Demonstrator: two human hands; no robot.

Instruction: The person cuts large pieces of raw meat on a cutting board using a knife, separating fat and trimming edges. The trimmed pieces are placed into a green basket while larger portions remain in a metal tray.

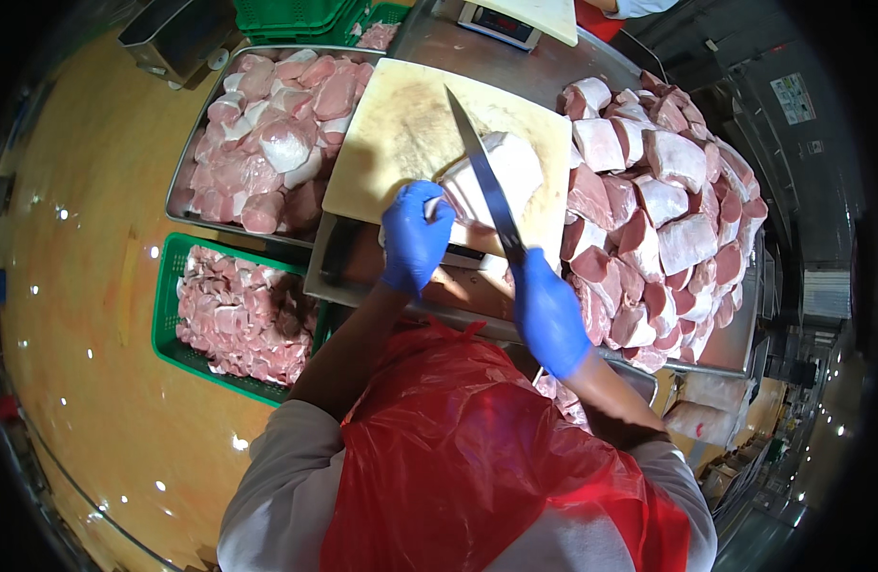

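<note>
A piece of raw pork (517,170) with a white fat cap lies on the cream cutting board (396,124). My left hand (418,236), in a blue glove, is closed at the near left edge of the pork, its fingertips pinching a pale flap there. In my right hand (551,315), also blue-gloved, is the handle of a long knife (485,172). The blade slants up and to the left across the pork, its tip over the board beyond. Whether the edge touches the meat I cannot tell.
Large pork chunks (663,205) are heaped on the metal table at right. At left stands a metal tray (175,195) of trimmed pork, with a green crate (167,319) of small pieces nearer me. A scale (501,26) sits at the back, near another person's sleeve (644,7).
</note>
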